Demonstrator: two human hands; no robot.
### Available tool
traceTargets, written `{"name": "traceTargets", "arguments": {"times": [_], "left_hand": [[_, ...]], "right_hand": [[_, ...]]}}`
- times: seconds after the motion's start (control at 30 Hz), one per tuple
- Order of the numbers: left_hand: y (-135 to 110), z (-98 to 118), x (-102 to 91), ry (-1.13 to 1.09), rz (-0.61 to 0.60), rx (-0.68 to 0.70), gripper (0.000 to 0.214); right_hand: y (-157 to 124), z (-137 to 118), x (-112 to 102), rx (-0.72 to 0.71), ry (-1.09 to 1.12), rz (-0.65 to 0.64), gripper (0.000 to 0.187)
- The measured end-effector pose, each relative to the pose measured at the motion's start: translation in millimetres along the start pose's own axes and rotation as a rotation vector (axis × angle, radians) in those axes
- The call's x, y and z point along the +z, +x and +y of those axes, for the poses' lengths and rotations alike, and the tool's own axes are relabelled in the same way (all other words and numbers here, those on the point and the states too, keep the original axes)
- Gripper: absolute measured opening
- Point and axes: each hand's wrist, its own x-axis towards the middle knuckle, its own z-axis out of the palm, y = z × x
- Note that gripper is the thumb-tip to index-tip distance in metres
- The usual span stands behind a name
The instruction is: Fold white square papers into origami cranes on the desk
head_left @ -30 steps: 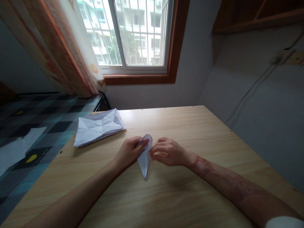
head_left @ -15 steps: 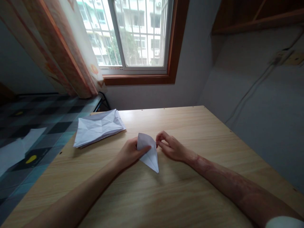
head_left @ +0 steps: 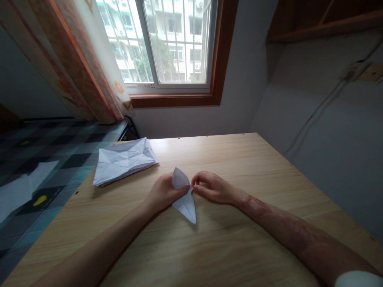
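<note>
A small folded white paper shape [head_left: 186, 202] with a pointed lower tip lies near the middle of the wooden table [head_left: 239, 167]. My left hand [head_left: 163, 193] grips its left side, fingers closed over the fold. My right hand [head_left: 211, 187] pinches the paper's right edge between thumb and fingertips. Both forearms rest low over the table.
A stack of creased white paper sheets [head_left: 122, 159] lies at the table's far left corner. A bed with a checked cover [head_left: 38, 159] stands to the left. A window [head_left: 170, 44] with a curtain [head_left: 86, 59] is behind, a grey wall on the right.
The paper shape was turned, its tip swinging from straight down to down-right. My right hand lifted away, then came back and pinched the paper's right edge.
</note>
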Motion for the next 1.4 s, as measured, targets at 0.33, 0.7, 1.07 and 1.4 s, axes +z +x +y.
{"name": "traceTargets", "arguments": {"times": [0.33, 0.7, 1.07, 1.4], "left_hand": [[4, -6, 0.5, -0.142, -0.02, -0.067, 0.036], [1, -1, 2.0, -0.053, -0.039, 0.029, 0.049], [2, -1, 1.3, -0.067, -0.083, 0.14, 0.036], [2, -4, 2.5, -0.029, 0.007, 0.069, 0.03]], "right_hand": [[0, -2, 1, -0.079, -0.054, -0.008, 0.02], [1, 8, 3, -0.073, -0.192, 0.05, 0.017], [2, 18, 2, -0.089, -0.227, 0.039, 0.009], [2, 19, 5, 0.061, -0.287, 0.205, 0.014]]}}
